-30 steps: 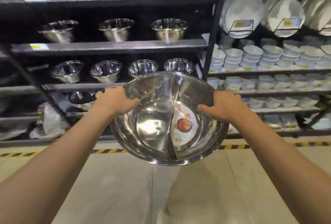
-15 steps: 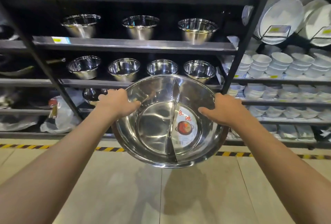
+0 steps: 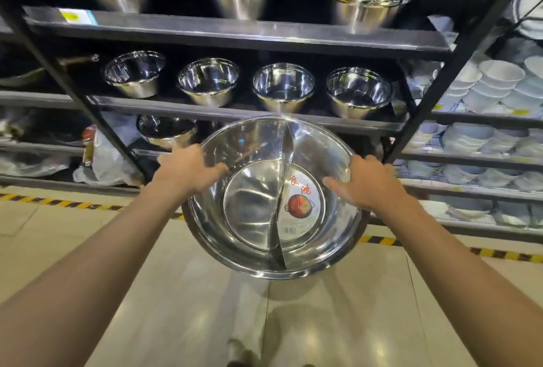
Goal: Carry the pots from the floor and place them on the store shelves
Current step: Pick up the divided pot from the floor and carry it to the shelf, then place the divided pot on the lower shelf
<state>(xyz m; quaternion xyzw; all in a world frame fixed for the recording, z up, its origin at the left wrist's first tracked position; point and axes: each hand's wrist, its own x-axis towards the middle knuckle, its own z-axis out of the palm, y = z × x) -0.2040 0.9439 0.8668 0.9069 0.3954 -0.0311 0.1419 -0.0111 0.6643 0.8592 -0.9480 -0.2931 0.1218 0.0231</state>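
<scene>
A large steel pot (image 3: 252, 214) with a curved divider and a round paper label inside hangs in the air before the shelves, tilted toward me. My left hand (image 3: 185, 168) grips its left rim, thumb inside the wall. My right hand (image 3: 367, 181) grips the right rim the same way. The metal store shelves (image 3: 235, 30) stand just beyond the pot, with rows of steel bowls (image 3: 283, 86) on two levels. One more steel bowl (image 3: 164, 130) sits on a lower level left of my left hand.
A slanted black upright (image 3: 440, 78) separates this rack from shelves of stacked white bowls (image 3: 493, 81) on the right. Plastic bags (image 3: 102, 158) lie on the low shelf at left. Yellow-black tape (image 3: 484, 252) marks the tiled floor along the rack base.
The shelves have grown larger and closer in view and shifted right. The pot stays held by both hands, now nearer the lower shelf levels.
</scene>
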